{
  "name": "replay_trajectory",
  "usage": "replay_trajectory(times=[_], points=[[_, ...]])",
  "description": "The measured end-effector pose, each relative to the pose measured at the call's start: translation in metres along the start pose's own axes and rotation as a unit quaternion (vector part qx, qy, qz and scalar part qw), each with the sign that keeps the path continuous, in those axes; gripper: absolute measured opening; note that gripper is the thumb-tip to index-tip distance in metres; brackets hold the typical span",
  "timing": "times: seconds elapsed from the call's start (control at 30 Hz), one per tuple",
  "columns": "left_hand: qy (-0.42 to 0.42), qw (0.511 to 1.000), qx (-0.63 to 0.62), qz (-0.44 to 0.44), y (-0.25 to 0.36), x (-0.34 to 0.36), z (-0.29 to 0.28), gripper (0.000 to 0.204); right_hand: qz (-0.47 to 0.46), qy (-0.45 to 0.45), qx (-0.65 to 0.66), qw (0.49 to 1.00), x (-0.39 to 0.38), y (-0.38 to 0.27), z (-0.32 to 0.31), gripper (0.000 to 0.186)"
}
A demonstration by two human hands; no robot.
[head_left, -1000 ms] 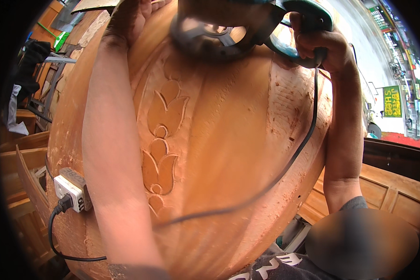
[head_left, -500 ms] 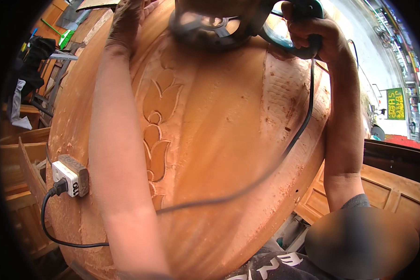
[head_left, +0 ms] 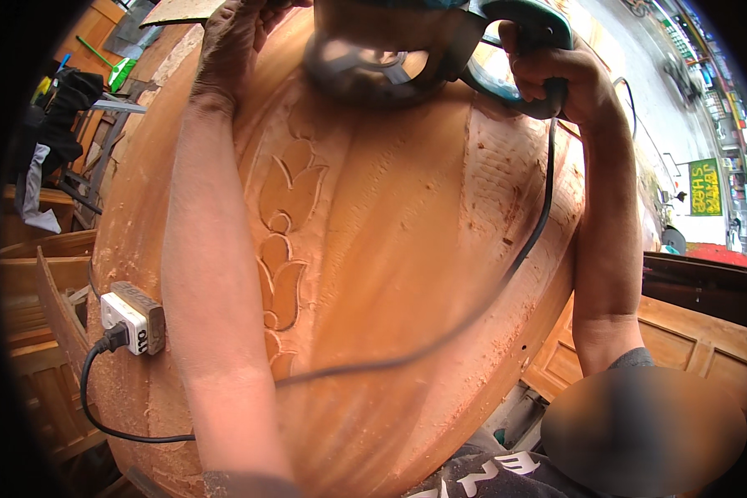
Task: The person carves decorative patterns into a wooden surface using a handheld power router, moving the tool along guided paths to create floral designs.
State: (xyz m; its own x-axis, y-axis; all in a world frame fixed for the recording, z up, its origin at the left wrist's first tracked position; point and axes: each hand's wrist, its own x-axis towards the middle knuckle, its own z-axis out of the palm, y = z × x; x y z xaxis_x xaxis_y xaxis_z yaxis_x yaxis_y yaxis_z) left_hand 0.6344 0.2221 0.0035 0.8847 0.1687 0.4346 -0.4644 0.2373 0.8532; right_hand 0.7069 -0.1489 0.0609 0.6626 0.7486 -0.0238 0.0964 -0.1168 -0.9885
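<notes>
L hand (head_left: pixel 234 43) nearer pwr tool (head_left: pixel 390 29)

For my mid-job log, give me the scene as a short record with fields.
right hand: closed on a power tool
left hand: at the view's top edge; hold cannot be told
surface: wooden panel with carved tulip-like motifs
power: black cord crosses the panel; black plug sits in a white socket, left of the left forearm
background: green broom, upper left; panelled wooden piece, right

Top of the power tool (head_left: pixel 398 33) beyond the upper edge, its round base (head_left: pixel 365 95) blurry
</notes>
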Motion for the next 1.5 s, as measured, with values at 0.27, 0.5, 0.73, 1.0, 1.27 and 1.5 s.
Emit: replay_trajectory(times=[0.27,0.5,0.73,1.0,1.27,1.5], points=[[0.004,1.000,0.026,0.001,0.001,-0.004,0.013,0.035,-0.014,0.007,-0.005,1.000,-0.003,0.003,-0.009,0.041],[0.012,0.999,0.032,-0.014,0.000,-0.007,0.007,0.036,0.005,0.009,-0.008,1.000,-0.004,0.003,-0.010,0.036],[0.018,1.000,0.016,-0.015,0.000,-0.010,0.018,0.039,0.009,0.038,-0.024,0.999,-0.011,0.000,-0.008,0.037],[-0.013,1.000,0.008,0.002,-0.003,-0.004,0.017,0.041,-0.009,0.000,-0.052,0.999,-0.005,0.003,-0.017,0.035],[0.022,1.000,0.014,0.016,-0.007,-0.001,0.019,0.039,-0.022,0.003,-0.029,0.999,0.000,0.006,-0.011,0.031],[0.019,1.000,0.000,0.021,-0.008,0.005,0.019,0.038,0.003,-0.010,-0.012,1.000,0.007,0.006,-0.014,0.029]])
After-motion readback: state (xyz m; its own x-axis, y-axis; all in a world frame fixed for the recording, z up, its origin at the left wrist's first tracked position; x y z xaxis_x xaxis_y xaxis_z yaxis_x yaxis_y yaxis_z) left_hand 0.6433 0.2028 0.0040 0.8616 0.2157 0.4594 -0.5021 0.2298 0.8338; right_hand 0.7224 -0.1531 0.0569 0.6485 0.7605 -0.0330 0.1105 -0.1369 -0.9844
